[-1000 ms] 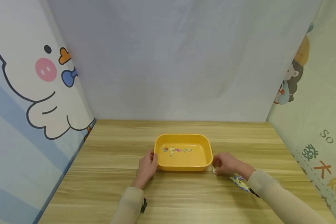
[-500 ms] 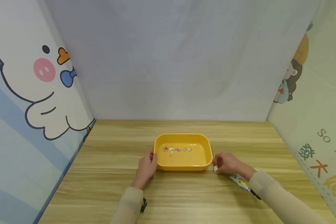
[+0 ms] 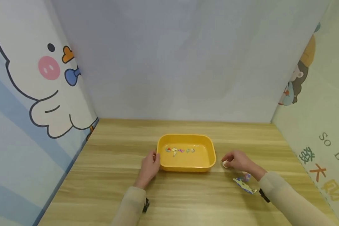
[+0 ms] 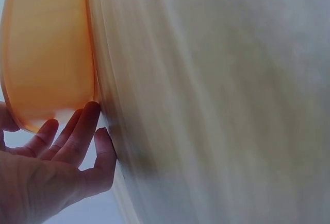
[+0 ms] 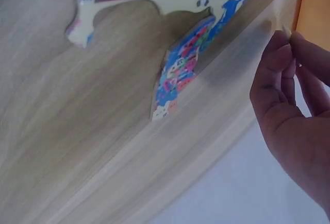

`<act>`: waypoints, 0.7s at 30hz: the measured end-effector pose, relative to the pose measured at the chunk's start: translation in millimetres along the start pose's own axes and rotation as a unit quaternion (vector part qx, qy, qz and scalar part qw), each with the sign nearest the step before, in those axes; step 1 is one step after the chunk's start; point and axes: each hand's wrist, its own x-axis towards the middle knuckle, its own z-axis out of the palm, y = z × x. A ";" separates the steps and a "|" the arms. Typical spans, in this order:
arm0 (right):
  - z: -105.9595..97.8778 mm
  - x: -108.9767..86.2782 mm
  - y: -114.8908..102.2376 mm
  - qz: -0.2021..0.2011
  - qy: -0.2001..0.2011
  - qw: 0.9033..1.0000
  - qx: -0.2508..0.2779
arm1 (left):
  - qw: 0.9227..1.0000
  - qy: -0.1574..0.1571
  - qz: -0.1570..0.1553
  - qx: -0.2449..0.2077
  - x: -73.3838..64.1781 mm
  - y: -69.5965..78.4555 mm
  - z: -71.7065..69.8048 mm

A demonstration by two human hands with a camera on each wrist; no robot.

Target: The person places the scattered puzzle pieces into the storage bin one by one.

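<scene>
My left hand (image 3: 149,168) holds the left end of a yellow plastic tray (image 3: 186,168); in the left wrist view its fingers (image 4: 77,136) lie against the tray's outer wall, close to the table. Between thumb and fingertips, my right hand (image 3: 238,161) pinches a small pale puzzle piece (image 3: 224,164) just right of the tray. Only a sliver of that piece (image 5: 286,30) shows in the right wrist view. A larger cream-and-blue puzzle piece (image 3: 244,185) and a colourful one (image 3: 246,177) lie on the table below the right forearm, partly overlapping.
Inside the tray, several small puzzle pieces lie in a row, among them a cream one (image 3: 174,151) and a purple one (image 3: 181,150). The wood-grain table (image 3: 124,135) is bounded by a grey backdrop (image 3: 169,62) and printed cloths at both sides.
My right hand has moved right and slightly farther back, away from the tray's corner, with the small piece in its fingertips. My left hand stays on the tray.
</scene>
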 end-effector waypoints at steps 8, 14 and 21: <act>-0.3 3.5 -1.8 0.037 0.030 0.999 0.023 | 1.000 0.010 0.003 0.001 -0.5 -0.5 1.8; -5.5 7.9 -10.6 0.087 0.028 0.981 0.169 | 1.000 0.015 0.009 -0.003 0.8 -2.2 1.0; -14.5 12.3 -24.7 0.095 0.035 0.963 0.250 | 1.000 0.010 0.003 -0.004 0.7 -1.5 3.0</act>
